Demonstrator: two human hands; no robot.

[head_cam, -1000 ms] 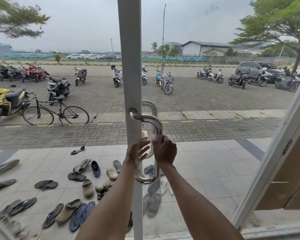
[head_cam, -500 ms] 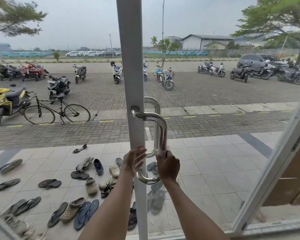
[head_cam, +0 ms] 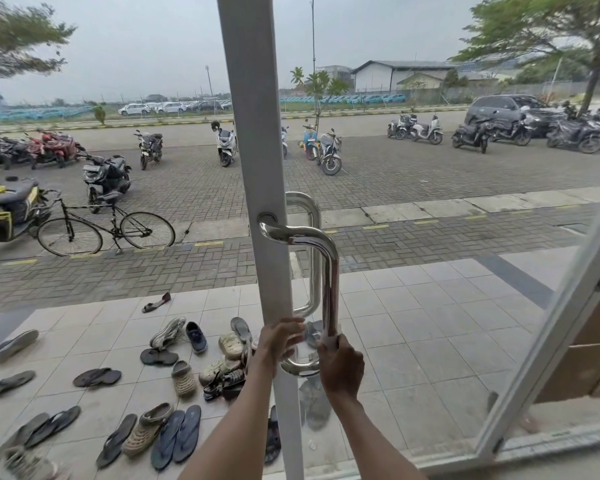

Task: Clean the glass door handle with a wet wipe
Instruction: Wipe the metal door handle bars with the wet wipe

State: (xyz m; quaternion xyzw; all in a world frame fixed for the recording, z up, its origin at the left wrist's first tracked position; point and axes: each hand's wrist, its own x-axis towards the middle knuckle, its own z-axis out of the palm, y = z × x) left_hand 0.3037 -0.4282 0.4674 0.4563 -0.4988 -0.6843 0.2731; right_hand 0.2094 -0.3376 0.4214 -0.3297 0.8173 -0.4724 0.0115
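Observation:
A chrome D-shaped door handle [head_cam: 330,271] is fixed to the white stile [head_cam: 257,133] of the glass door, with a matching handle behind the glass. My right hand [head_cam: 340,368] grips the bottom of the upright bar, just above the lower bend. A small pale edge of the wet wipe [head_cam: 336,337] shows above its fingers; the rest is hidden in the fist. My left hand [head_cam: 278,344] is curled around the edge of the stile beside the lower handle mount.
An open window or door frame [head_cam: 548,341] slants up at the right. Through the glass lie several sandals and shoes [head_cam: 174,368] on a tiled porch, a bicycle [head_cam: 104,230], parked motorbikes and a paved lot.
My right hand has slid down the upright bar from its middle to its lower end. My left hand has stayed on the stile at about the same height.

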